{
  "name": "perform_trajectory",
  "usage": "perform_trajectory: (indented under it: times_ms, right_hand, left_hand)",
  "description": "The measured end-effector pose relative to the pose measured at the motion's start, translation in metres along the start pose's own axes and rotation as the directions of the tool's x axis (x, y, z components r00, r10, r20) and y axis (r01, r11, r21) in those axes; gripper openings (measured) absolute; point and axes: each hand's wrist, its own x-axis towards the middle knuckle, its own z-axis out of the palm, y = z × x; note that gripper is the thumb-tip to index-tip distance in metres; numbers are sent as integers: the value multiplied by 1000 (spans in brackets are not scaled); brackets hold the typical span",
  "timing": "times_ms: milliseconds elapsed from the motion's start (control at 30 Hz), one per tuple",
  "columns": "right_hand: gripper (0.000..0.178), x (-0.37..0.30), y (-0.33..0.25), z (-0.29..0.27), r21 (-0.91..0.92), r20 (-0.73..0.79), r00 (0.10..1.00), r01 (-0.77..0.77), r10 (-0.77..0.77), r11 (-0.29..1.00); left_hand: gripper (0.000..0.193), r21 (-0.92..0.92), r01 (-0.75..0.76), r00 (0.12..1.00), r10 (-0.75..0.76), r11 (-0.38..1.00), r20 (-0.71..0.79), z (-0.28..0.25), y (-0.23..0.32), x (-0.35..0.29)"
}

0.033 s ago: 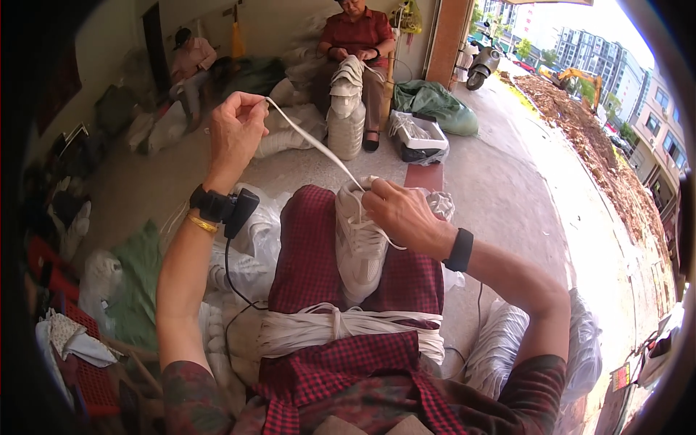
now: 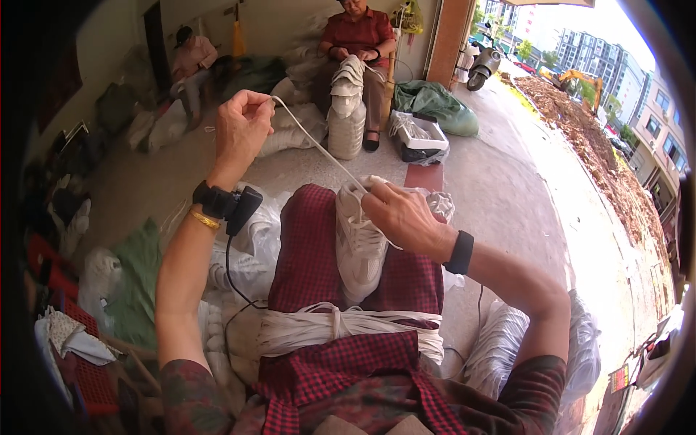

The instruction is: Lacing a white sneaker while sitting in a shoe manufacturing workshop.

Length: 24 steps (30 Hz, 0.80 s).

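Note:
A white sneaker (image 2: 358, 257) stands between my knees, its toe towards me, with laces threaded across its front. Raised above and left of it, my left hand (image 2: 245, 130) pinches the end of a white shoelace (image 2: 319, 147). The lace runs taut down to the shoe's opening. There my right hand (image 2: 406, 217) is closed on the lace by the shoe's collar, its fingertips partly hidden. A short length of lace hangs below that hand. Across my lap, over the red checked apron (image 2: 312, 246), lies a tied bundle of white laces (image 2: 348, 330).
Bagged pale shoe parts (image 2: 496, 341) lie at my right. A green sack (image 2: 138, 290) and a red basket (image 2: 90, 362) are at my left. Ahead, a person in red (image 2: 357, 32) works over a shoe stack (image 2: 346, 119), beside a box of laces (image 2: 420, 134). A black cable hangs from my left wrist.
My left hand has shifted slightly right. The lace between my hands has turned from its flat side to a thin edge. My right hand stays by the shoe.

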Motion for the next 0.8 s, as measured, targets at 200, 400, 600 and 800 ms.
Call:
perform_trajectory:
  times_ms: [200, 400, 600, 800]
  right_hand:
    - [16, 1, 0, 10, 46, 89, 994, -72, 67, 996]
    - [9, 6, 1, 13, -2, 49, 996, -69, 69, 998]
    - [21, 13, 0, 19, -20, 116, 988, 101, -98, 995]
    - [29, 9, 2, 12, 67, 79, 993, 80, -85, 995]
  left_hand:
    - [14, -105, -57, 996, 50, 993, -68, 18, 22, 12]
    - [11, 41, -261, 959, 263, 965, -104, 9, 19, -11]
    - [8, 297, 47, 992, -79, 954, 97, -28, -91, -80]
    - [6, 325, 37, 973, -108, 945, 204, 0, -99, -122]
